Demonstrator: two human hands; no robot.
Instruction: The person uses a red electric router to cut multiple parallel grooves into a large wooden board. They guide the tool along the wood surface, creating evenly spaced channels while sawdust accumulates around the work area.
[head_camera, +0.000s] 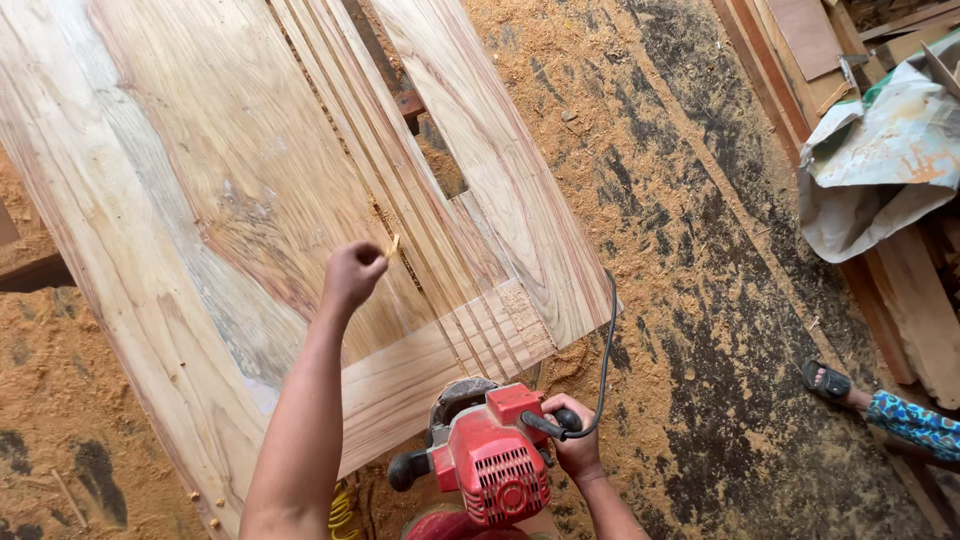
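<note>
A large pale wooden door panel (200, 180) with a raised centre and grooved mouldings fills the upper left. My left hand (352, 274) hovers over it, fingers pinched on a small wood sliver (393, 245) beside the grooves. My right hand (573, 447) grips the black handle of a red electric router (490, 460), which is held low at the panel's near end. Its black cord (607, 350) loops up past the panel's corner.
Sawdust covers the dark floor (700, 250) to the right. Stacked planks (790, 60) and a crumpled white sack (880, 160) lie at the upper right. Another person's sandalled foot (828, 381) and patterned blue trouser leg (915, 425) stand at the right edge.
</note>
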